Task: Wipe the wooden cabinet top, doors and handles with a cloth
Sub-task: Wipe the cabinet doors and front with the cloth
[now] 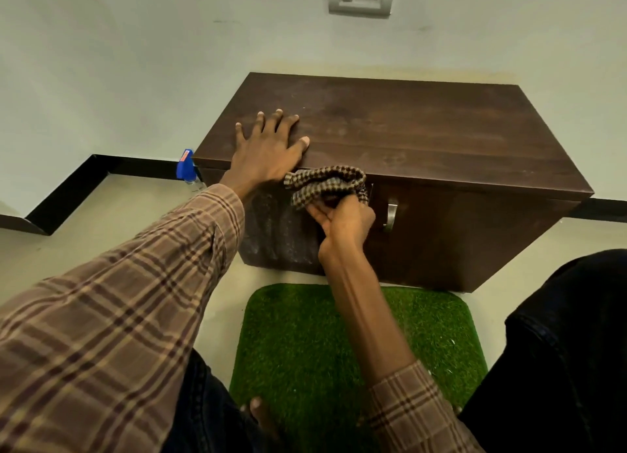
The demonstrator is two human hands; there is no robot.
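The step in hand seems to be the wiping of the doors, near their top edge. The wooden cabinet (407, 130) stands against the far wall. The checked cloth (327, 183) is bunched up and pressed on the front, just under the near edge of the top and between the two doors.

The right hand (342, 220) grips the cloth from below, its fingers curled into the folds. The left hand (268, 144) lies flat on the left part of the cabinet top with fingers spread and straight; it holds nothing and I judge it steadies the body.

The left door (276, 228) looks dusty or streaked. The metal handle (391, 215) on the right door is just right of the cloth and not touched. The next move probably calls for firm strokes down the left door, then a wrap around the handle.

A blue spray bottle (186, 169) stands at the left side of the cabinet, and a green grass mat (305, 334) lies near it on the floor.
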